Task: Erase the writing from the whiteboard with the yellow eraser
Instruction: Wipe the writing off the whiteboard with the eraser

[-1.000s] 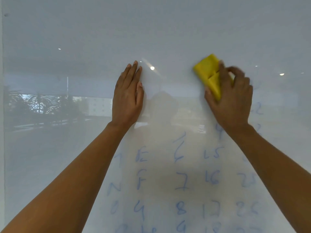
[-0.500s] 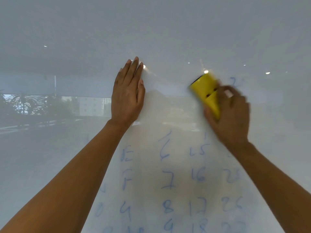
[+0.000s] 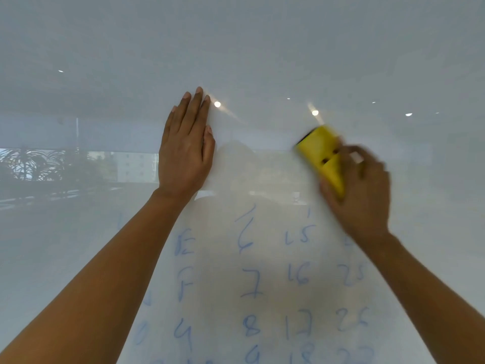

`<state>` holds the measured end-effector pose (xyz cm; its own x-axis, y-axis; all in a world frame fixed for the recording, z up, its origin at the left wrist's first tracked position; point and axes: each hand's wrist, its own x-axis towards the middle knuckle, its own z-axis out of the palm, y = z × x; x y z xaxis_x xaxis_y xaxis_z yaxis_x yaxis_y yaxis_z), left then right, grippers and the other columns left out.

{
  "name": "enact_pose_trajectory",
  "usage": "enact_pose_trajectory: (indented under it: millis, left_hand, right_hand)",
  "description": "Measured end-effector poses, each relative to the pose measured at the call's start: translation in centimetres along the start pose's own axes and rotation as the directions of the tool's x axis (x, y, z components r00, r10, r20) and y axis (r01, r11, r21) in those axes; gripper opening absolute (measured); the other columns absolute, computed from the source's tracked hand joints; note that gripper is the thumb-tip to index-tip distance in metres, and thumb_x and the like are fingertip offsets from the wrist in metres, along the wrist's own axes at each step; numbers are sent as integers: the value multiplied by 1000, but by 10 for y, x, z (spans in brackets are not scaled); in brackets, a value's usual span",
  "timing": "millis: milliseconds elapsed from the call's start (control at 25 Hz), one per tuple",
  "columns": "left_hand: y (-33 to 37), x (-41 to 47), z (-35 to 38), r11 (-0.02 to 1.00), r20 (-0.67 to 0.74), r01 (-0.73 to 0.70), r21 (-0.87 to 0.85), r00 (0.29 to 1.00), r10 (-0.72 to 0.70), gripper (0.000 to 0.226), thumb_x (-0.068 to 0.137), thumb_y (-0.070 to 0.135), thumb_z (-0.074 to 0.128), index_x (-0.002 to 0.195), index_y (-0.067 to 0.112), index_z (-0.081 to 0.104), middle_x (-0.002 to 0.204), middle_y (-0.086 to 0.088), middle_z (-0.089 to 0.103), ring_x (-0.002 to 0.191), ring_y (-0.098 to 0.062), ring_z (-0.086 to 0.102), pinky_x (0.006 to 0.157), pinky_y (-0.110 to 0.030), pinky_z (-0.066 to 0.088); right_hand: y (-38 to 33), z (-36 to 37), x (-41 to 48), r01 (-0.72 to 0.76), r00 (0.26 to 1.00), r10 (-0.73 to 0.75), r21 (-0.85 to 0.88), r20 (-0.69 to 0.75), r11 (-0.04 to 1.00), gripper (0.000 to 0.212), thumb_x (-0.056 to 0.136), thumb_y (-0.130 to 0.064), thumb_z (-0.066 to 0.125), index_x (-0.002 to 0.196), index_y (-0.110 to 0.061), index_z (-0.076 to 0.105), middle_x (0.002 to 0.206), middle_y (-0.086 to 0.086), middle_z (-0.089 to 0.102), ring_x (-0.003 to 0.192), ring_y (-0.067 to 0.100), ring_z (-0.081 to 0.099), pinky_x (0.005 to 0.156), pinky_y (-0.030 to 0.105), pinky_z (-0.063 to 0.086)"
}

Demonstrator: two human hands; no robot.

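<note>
A person's left hand (image 3: 185, 151) lies flat on the whiteboard (image 3: 78, 245), fingers together and pointing to twelve o'clock, while the blurred right hand (image 3: 359, 190) at three o'clock of it grips the yellow eraser (image 3: 321, 156) against the glossy surface. Blue writing (image 3: 249, 279) remains at six o'clock; bare board stretches above. The eraser has slid lower since a second ago.
</note>
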<state>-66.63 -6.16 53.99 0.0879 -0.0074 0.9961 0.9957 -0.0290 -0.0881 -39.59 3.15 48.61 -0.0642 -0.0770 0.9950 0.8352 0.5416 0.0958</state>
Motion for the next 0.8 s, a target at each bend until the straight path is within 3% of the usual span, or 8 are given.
enact_pose_trajectory:
  millis: [160,320,400,480,600,680,720,800]
  left_hand:
    - [0,-1,2,1000,-10,-5,15,1000,5,47,101,16,30,146,6,29,155,-9,28,145,-22,20,121,-37,16]
    - [1,-1,2,1000,-12,0,11,1000,0,47,101,14,31,146,6,29,155,-9,28,145,-22,20,122,-37,16]
    - [2,-1,0,1000,-6,1,19,1000,-1,47,100,14,31,146,6,29,155,-10,28,145,-23,21,121,-38,16]
    - [2,0,0,1000,-4,0,28,1000,1,46,100,13,32,146,5,30,155,-10,29,145,-24,21,121,-38,17]
    - [3,0,0,1000,-5,5,24,1000,-5,46,100,12,32,146,5,30,155,-11,29,145,-24,21,121,-38,16]
    - [6,-1,2,1000,-17,17,18,1000,-17,46,100,12,33,145,4,30,155,-11,28,145,-24,21,121,-39,16]
    - [7,-1,3,1000,-24,23,19,999,-23,46,100,12,33,145,4,30,155,-12,28,145,-25,21,121,-40,16]
    - [7,-2,5,999,-35,25,23,999,-24,46,99,11,33,145,3,31,154,-12,29,145,-25,22,121,-41,16]
  right_hand:
    - [37,-2,58,-618,774,614,32,-155,786,65,89,-41,46,146,-13,29,137,18,39,114,39,42,89,46,37]
    - [-3,0,0,-129,991,131,60,-16,990,63,86,-40,48,138,-6,39,129,24,48,101,42,51,79,43,38]
    - [-12,-2,-51,176,980,-182,74,82,982,58,87,-41,48,136,-10,40,122,21,55,91,40,56,74,41,41]
    - [4,-6,-67,254,955,-264,83,136,964,57,87,-41,49,135,-13,39,119,19,58,88,38,58,72,41,44]
    - [46,-7,-34,-156,987,157,26,-36,987,60,86,-39,51,136,-6,41,124,25,51,97,39,51,79,44,43]
    - [64,-8,6,-509,846,511,52,-152,859,64,89,-39,50,142,-8,35,132,23,44,107,40,45,89,47,38]
    - [63,-7,18,-588,792,589,61,-164,807,64,90,-40,50,144,-9,33,133,22,42,110,40,44,91,48,37]
    - [43,-2,16,-508,849,510,52,-138,860,65,88,-39,50,143,-8,34,133,22,43,107,41,46,87,46,36]
